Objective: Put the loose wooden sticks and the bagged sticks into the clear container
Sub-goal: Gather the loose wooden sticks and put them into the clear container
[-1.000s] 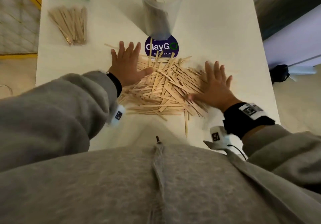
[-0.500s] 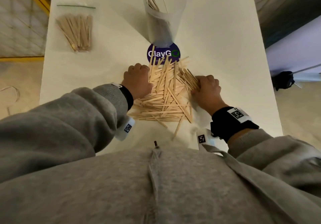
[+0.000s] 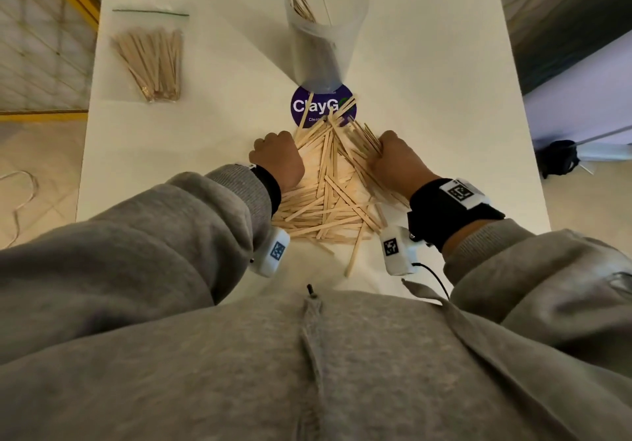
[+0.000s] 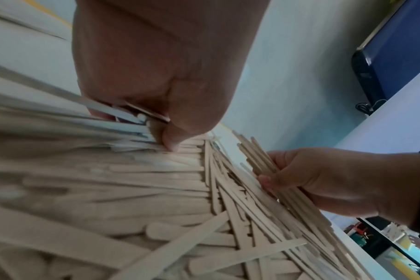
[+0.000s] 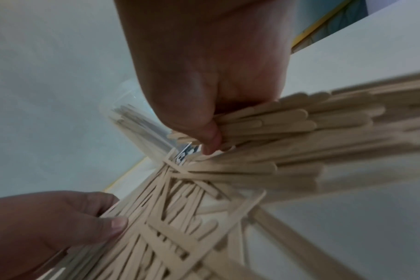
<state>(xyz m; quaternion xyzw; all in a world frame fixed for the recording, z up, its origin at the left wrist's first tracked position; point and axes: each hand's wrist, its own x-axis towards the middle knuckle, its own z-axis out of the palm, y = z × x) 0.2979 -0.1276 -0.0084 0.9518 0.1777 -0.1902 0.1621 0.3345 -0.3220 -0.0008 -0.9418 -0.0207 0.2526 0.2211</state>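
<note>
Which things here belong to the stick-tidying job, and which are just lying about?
Job: loose sticks, bagged sticks, clear container, left hand, right hand.
Lying about: round ClayGo sticker, cord on the floor, dark object.

Left hand [image 4: 161,75] fills upper centre, fingers curled, thumb tip pinching loose wooden sticks [image 4: 132,189] at pile's left side. Right hand [image 4: 336,181] at pile's far side, fingers wrapped round angled bundle. Pile lies criss-crossed on white table [image 4: 362,252], reaching toward its right edge.
</note>
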